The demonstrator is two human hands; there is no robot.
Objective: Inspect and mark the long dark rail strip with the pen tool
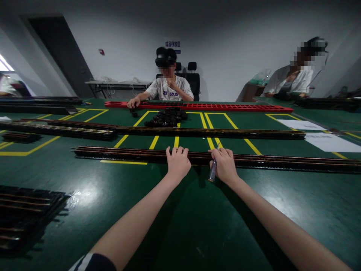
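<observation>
Left grip (178, 162) spread open, pressing down long dark ridged metal rail (113, 153); right grip (225, 165) closed around slim silvery pointed tool (212, 174). Risk: tip skidding off unsteadied rail.

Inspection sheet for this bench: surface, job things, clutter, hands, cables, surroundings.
Surface: green table with yellow lines and a glare patch at left.
Job's things: long dark rail nearest the person; slim tool.
Clutter: second rail, red tray, pile of black parts, papers, dark stack.
Grippers: left hand lies open on the rail; right hand has the tool in its grip.
Cables: nothing seen.
Surroundings: co-worker seated opposite, second person at far right, white wall.
</observation>
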